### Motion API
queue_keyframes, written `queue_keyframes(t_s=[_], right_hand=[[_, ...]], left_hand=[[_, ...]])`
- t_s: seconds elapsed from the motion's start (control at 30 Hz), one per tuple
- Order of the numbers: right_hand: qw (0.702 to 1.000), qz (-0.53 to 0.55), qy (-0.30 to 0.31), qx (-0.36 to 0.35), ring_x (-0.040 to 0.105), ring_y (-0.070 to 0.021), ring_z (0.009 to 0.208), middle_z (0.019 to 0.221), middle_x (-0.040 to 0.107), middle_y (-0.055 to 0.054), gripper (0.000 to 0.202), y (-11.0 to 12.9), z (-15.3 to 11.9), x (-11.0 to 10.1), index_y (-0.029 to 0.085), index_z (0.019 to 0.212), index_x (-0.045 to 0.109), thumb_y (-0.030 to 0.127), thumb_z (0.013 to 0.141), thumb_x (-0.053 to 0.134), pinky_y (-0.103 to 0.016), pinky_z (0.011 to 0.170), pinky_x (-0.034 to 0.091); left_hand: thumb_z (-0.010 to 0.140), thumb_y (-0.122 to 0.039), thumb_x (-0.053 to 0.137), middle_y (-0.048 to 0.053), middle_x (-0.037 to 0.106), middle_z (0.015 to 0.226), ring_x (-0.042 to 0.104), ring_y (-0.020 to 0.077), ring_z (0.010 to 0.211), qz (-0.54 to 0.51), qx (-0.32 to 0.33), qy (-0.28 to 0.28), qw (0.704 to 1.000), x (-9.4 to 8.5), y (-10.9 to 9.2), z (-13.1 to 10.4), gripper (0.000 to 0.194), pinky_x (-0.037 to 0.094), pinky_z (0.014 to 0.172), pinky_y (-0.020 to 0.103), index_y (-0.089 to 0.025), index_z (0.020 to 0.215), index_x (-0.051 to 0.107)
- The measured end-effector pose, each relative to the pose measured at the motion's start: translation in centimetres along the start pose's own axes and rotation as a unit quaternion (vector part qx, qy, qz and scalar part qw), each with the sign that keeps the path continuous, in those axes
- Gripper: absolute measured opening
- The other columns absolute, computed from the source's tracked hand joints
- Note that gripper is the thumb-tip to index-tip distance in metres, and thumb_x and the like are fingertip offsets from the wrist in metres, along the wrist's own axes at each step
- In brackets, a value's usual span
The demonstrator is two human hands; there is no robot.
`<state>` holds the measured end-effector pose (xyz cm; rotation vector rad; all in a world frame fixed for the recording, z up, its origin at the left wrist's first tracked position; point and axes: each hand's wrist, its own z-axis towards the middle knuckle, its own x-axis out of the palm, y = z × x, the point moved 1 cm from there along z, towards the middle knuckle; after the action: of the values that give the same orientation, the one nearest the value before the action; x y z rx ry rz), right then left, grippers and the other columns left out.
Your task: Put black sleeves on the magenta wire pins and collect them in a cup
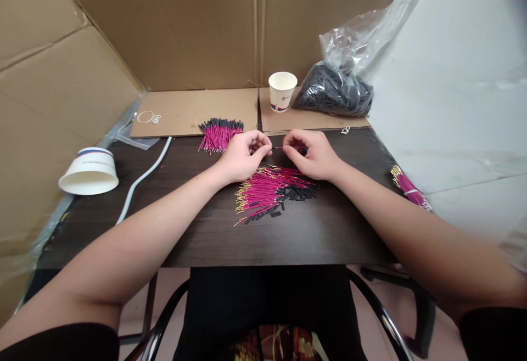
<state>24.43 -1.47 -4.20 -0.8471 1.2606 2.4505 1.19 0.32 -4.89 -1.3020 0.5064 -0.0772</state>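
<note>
magenta wire (279,148) — clamped in grip of left hand (244,157) and right hand (312,153) — near wire pile (263,190)

Brown cardboard walls (173,26), pale wall (465,75) — at right, dark wood-grain table (329,240), pinkish floor (134,311)

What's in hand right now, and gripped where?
A thin pink wire: the left hand pinches near its dark part, the right hand the pink part. Exact contact spots are hidden.
</note>
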Motion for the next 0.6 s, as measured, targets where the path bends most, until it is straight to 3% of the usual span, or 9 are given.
queue_keyframes(t_s=[0.6], right_hand=[[0.999,0.021,0.01,0.041,0.062,-0.0172,0.072,0.08,0.074,-0.003,0.023,-0.33,-0.15,0.3,0.02,0.089,0.07,0.039,0.102,0.067,-0.033,0.073,0.049]], left_hand=[[0.097,-0.014,0.073,0.01,0.083,0.099,0.081,0.019,0.09,-0.012,0.001,-0.015,1.0,0.34,-0.25,-0.15,0.005,0.067,0.089,0.036,-0.017,0.101,0.072]])
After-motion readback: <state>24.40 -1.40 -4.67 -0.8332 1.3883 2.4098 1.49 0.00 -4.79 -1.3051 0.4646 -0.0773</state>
